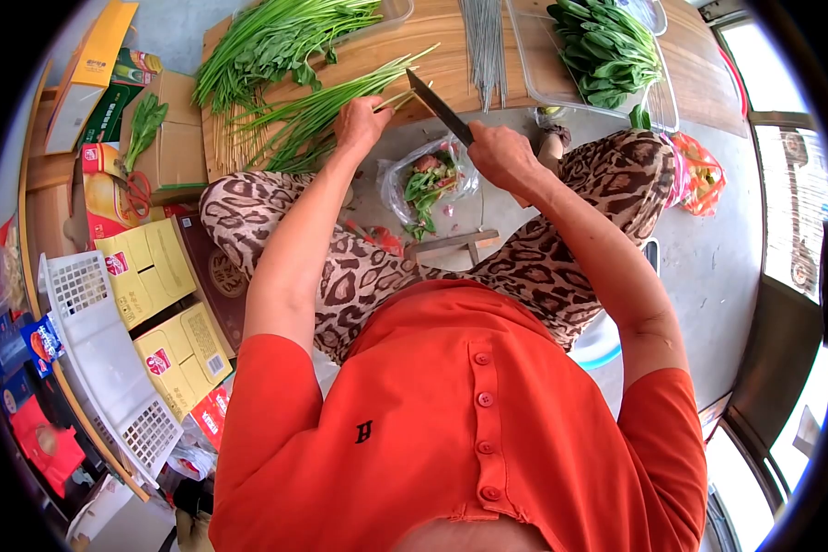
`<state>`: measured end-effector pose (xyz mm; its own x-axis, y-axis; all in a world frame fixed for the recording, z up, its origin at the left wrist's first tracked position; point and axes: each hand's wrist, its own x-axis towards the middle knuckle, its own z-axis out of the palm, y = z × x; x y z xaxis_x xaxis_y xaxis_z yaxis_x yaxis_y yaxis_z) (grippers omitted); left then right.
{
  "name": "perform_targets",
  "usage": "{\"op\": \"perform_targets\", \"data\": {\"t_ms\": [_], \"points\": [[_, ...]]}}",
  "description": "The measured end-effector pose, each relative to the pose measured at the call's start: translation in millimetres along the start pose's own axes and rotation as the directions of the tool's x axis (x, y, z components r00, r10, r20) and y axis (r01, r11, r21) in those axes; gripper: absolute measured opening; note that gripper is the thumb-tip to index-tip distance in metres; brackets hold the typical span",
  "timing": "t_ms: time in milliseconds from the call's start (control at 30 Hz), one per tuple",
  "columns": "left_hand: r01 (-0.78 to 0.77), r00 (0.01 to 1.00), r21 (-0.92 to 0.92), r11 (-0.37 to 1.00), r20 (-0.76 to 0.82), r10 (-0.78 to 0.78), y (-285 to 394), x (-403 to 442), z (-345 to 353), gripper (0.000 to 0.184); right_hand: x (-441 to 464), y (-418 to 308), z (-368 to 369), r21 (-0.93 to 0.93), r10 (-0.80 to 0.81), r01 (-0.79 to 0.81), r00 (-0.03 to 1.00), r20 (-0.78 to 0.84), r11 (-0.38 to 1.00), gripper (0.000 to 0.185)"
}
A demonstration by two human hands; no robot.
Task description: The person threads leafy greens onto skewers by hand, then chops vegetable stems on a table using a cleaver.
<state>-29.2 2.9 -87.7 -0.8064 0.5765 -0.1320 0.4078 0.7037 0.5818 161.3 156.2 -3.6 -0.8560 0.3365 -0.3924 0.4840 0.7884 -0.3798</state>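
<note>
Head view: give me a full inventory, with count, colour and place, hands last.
Green stalks: two piles, green, table's left
Knife: one, dark blade, above floor gap
Thin rods: one bundle, grey, table's far middle
Leafy greens: one pile, green, table's right
Clear containers: at least two, transparent, on table
Table: one, brown, ahead
Scrap bag: one, clear, floor between legs
Red bag: one, red, floor right
Scissors: one, red handles, left
Pale yellow boxes: two, left
White basket: one, left
Small packs: uncountable, mixed colours, left edge
Left hand: one, bare, gripping stalks
Right hand: one, bare, gripping knife
</note>
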Motion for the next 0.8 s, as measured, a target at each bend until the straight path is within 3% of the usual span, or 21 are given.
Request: {"op": "perform_targets", "data": {"t_ms": [200,400,467,500,567,600,667,733,800], "points": [[-0.02,0.999,-0.015,1.0,-0.037,0.019,1,-1,2,0.025,7,-3,2,-0.034,0.005,-0.004,0.999,0.034,0.999,0.023],[-0.018,0.997,0.091,0.996,0.073,0.011,-5,4,1,0.022,10,-4,-1,-0.01,-0.014,0.014,1.0,0.009,1.0,0.024],[0.015,0.999,-0.153,0.988,0.053,-0.007,-9,8,-3,0.026,10,-3,-7,0.049,0.004,-0.005,1.0,0.027,0.999,0.025],[0.012,0.999,-0.151,0.989,0.054,-0.004,-11,13,-6,0.026,11,-1,-10,0.103,0.022,-0.027,0.998,0.051,0.994,0.026],[0.114,0.993,-0.463,0.879,0.066,-0.094,-15,23,-11,0.033,12,8,-14,0.148,0.079,-0.079,0.997,0.007,0.986,0.028],[0.115,0.993,-0.464,0.878,0.063,-0.097,-16,27,-11,0.033,11,13,-16,0.21,0.1,-0.09,0.994,-0.036,0.973,0.028],[-0.062,0.984,-0.271,0.961,-0.176,0.014,-15,35,-12,0.026,11,23,-16,0.24,0.104,-0.083,0.992,-0.076,0.967,0.026],[-0.032,0.989,-0.184,0.982,-0.147,0.005,-4,36,-20,0.024,11,25,-18,0.258,0.093,-0.069,0.992,-0.082,0.964,0.026],[-0.005,0.994,-0.092,0.996,-0.111,-0.005,2,39,-22,0.022,4,22,-21,0.371,0.118,-0.115,0.993,0.015,0.921,0.025]]}}
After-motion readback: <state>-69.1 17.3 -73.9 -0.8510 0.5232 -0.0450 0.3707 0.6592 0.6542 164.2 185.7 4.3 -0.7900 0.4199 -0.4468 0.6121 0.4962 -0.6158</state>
